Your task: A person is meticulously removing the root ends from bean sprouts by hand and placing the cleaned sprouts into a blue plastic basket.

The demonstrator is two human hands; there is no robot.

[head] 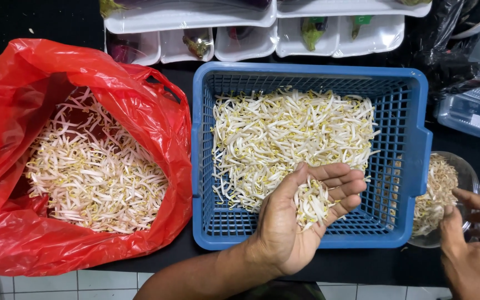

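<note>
White bean sprouts (pixel 293 133) fill most of the blue plastic basket (pixel 401 111) in front of you, heaped toward its far and left side, with bare mesh showing along the right wall and near edge. Your left hand (pixel 301 214) hovers over the basket's near edge, palm up and fingers curled into a cup, cradling a small bunch of sprouts (pixel 311 203) rather than pinching them. Your right hand (pixel 473 244) sits at the lower right, its fingers loosely bent at the rim of a clear glass bowl (pixel 469 178) that holds more sprouts and stands just beside the basket's right wall; you cannot tell whether the fingers grip the rim or only touch it. To the left of the basket, a red plastic bag (pixel 156 122) lies open on the black table (pixel 362 264) with a large pile of sprouts inside. White foam trays (pixel 245 47) with vegetables line the far edge, and clear plastic containers (pixel 476 108) sit at the upper right.
</note>
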